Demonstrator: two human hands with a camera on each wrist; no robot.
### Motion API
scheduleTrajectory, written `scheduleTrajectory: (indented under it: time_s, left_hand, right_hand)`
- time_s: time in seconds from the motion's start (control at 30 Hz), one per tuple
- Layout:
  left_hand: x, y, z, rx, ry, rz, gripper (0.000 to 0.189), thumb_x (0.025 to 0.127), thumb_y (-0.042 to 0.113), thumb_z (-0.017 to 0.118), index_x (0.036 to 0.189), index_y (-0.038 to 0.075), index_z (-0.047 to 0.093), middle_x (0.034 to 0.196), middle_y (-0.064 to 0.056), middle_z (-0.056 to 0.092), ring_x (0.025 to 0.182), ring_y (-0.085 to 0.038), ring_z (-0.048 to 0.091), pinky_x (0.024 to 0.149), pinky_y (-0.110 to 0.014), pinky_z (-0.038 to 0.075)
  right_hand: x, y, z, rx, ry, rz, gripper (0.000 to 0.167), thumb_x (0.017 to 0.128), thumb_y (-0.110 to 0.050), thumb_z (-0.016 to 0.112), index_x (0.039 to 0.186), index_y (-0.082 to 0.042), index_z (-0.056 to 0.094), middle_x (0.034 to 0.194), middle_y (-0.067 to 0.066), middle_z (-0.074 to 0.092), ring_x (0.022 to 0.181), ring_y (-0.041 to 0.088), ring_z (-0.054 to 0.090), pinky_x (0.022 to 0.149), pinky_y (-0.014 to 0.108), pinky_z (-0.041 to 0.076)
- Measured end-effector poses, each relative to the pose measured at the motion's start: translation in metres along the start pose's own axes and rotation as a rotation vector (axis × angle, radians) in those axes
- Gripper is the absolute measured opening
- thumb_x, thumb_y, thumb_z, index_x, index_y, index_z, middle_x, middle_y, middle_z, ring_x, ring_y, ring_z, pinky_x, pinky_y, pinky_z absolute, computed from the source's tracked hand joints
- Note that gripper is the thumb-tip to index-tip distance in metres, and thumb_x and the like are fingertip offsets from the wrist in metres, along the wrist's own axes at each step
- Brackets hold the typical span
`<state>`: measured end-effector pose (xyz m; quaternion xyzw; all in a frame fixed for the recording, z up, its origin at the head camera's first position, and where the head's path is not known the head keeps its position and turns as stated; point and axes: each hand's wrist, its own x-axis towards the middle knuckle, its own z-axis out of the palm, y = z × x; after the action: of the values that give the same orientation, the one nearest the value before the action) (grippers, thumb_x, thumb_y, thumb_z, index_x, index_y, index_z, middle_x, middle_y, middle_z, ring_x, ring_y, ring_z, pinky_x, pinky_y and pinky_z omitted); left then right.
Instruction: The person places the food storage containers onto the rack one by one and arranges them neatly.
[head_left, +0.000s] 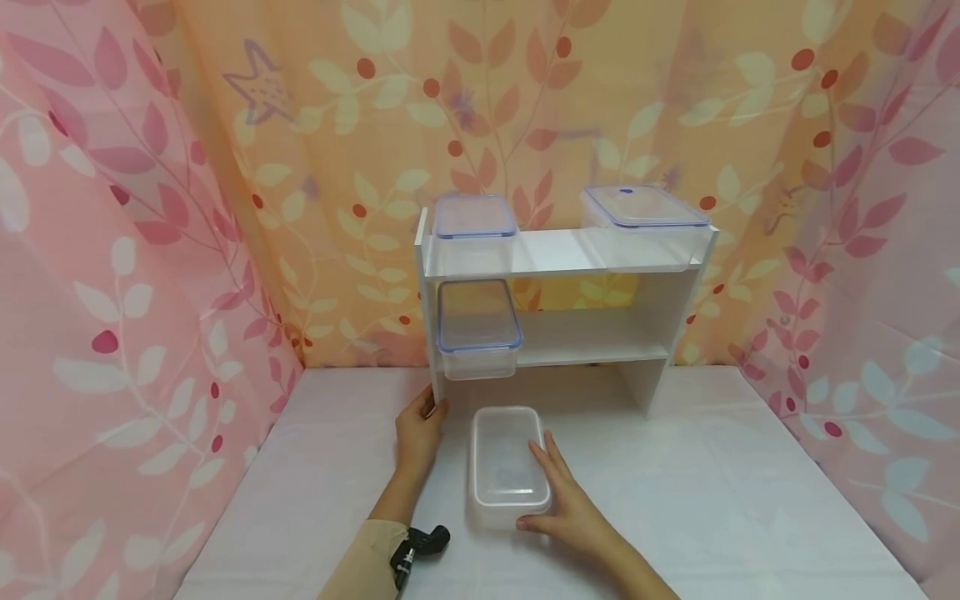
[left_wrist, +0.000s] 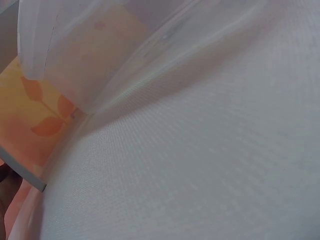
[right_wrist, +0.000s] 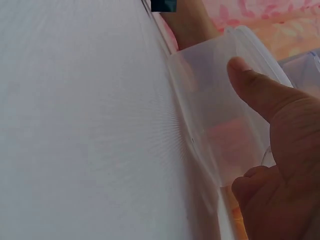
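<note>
A clear plastic food container (head_left: pixel 510 454) with a whitish lid sits on the white cloth in front of a small white shelf (head_left: pixel 592 336). My right hand (head_left: pixel 570 508) grips its near right corner, thumb on the front wall and fingers along the right side. The right wrist view shows the thumb (right_wrist: pixel 247 82) pressed against the container's clear wall (right_wrist: pixel 215 115). At the foot of the shelf's left side panel, my left hand (head_left: pixel 418 433) holds the panel's lower end, fingers behind it. Only part of that hand (left_wrist: pixel 7 195) appears in the left wrist view.
Two blue-rimmed containers stand on the top shelf, one left (head_left: pixel 476 233) and one right (head_left: pixel 648 229). Another blue-rimmed container (head_left: pixel 480 329) juts forward from the middle shelf's left end. Patterned curtains (head_left: pixel 337 167) enclose the back and sides. A black strap device (head_left: pixel 420 546) is on the left wrist.
</note>
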<state>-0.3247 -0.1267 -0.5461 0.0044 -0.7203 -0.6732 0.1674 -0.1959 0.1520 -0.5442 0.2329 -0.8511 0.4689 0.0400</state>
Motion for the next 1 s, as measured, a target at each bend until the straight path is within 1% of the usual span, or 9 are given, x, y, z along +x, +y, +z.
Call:
scheduleTrajectory:
  time_s: [0.1, 0.23, 0.4, 0.5, 0.57, 0.67, 0.8, 0.9, 1.0]
  left_hand:
    - [-0.001, 0.001, 0.0, 0.011, 0.003, 0.007, 0.046, 0.096, 0.025, 0.073, 0.141, 0.019, 0.064, 0.134, -0.008, 0.069, 0.114, -0.022, 0.069, 0.064, -0.052, 0.061]
    - [-0.001, 0.001, -0.001, 0.026, 0.006, 0.019, 0.045, 0.096, 0.026, 0.074, 0.14, 0.02, 0.065, 0.132, -0.008, 0.07, 0.11, -0.021, 0.07, 0.062, -0.052, 0.06]
    - [-0.001, 0.001, -0.001, 0.038, 0.008, 0.031, 0.043, 0.096, 0.028, 0.073, 0.138, 0.023, 0.067, 0.13, -0.007, 0.07, 0.105, -0.019, 0.071, 0.061, -0.051, 0.06]
    - [0.0, 0.001, -0.001, 0.04, 0.01, 0.034, 0.043, 0.096, 0.03, 0.074, 0.138, 0.024, 0.067, 0.129, -0.008, 0.071, 0.102, -0.018, 0.071, 0.06, -0.049, 0.06]
    - [0.0, 0.0, -0.001, 0.041, 0.008, 0.035, 0.043, 0.095, 0.03, 0.074, 0.138, 0.023, 0.067, 0.129, -0.009, 0.071, 0.101, -0.018, 0.071, 0.058, -0.045, 0.06]
    - [0.002, -0.001, -0.001, 0.04, 0.004, 0.036, 0.042, 0.096, 0.029, 0.074, 0.137, 0.023, 0.068, 0.129, -0.01, 0.071, 0.101, -0.018, 0.071, 0.056, -0.039, 0.059]
    - [0.003, -0.002, -0.001, 0.046, 0.011, 0.034, 0.04, 0.095, 0.027, 0.074, 0.135, 0.027, 0.069, 0.127, -0.008, 0.072, 0.103, -0.018, 0.071, 0.055, -0.032, 0.058]
    - [0.003, -0.004, -0.002, 0.052, 0.017, 0.035, 0.039, 0.095, 0.027, 0.075, 0.134, 0.029, 0.069, 0.127, -0.006, 0.072, 0.104, -0.017, 0.071, 0.056, -0.031, 0.057]
    - [0.003, -0.004, -0.002, 0.05, 0.013, 0.039, 0.04, 0.095, 0.026, 0.075, 0.134, 0.028, 0.069, 0.129, -0.004, 0.071, 0.106, -0.017, 0.071, 0.057, -0.033, 0.058]
  right_hand:
    - [0.001, 0.002, 0.001, 0.023, 0.013, 0.022, 0.116, 0.068, -0.038, 0.094, 0.163, -0.021, 0.029, 0.172, 0.016, 0.003, 0.155, 0.041, 0.009, 0.118, 0.066, 0.021]
    - [0.002, 0.005, 0.003, 0.03, 0.032, 0.038, 0.115, 0.066, -0.042, 0.094, 0.162, -0.024, 0.033, 0.173, 0.011, 0.005, 0.155, 0.038, 0.013, 0.118, 0.062, 0.022]
    - [0.001, 0.005, 0.003, 0.021, 0.05, 0.024, 0.112, 0.067, -0.038, 0.095, 0.161, -0.025, 0.035, 0.172, 0.012, 0.008, 0.155, 0.039, 0.016, 0.117, 0.061, 0.023]
    - [0.001, 0.003, 0.002, 0.012, 0.064, 0.005, 0.11, 0.068, -0.035, 0.095, 0.16, -0.025, 0.036, 0.172, 0.016, 0.009, 0.154, 0.042, 0.017, 0.116, 0.063, 0.024]
    - [0.0, 0.002, 0.001, 0.009, 0.076, -0.004, 0.108, 0.069, -0.034, 0.095, 0.16, -0.025, 0.036, 0.171, 0.018, 0.01, 0.153, 0.043, 0.018, 0.115, 0.064, 0.025]
    - [0.0, 0.0, 0.0, 0.003, 0.085, -0.018, 0.107, 0.07, -0.036, 0.094, 0.16, -0.026, 0.037, 0.171, 0.018, 0.011, 0.153, 0.043, 0.019, 0.115, 0.063, 0.026]
    - [-0.001, -0.002, -0.002, -0.004, 0.067, -0.042, 0.105, 0.072, -0.041, 0.091, 0.16, -0.024, 0.037, 0.171, 0.019, 0.01, 0.152, 0.044, 0.02, 0.112, 0.059, 0.034]
    - [-0.001, -0.005, -0.003, 0.036, 0.053, -0.052, 0.103, 0.073, -0.039, 0.091, 0.159, -0.02, 0.038, 0.171, 0.02, 0.011, 0.151, 0.045, 0.021, 0.108, 0.055, 0.041]
    - [0.0, -0.008, -0.006, 0.093, 0.053, -0.04, 0.101, 0.073, -0.036, 0.092, 0.158, -0.02, 0.04, 0.171, 0.018, 0.012, 0.152, 0.044, 0.022, 0.108, 0.053, 0.044]
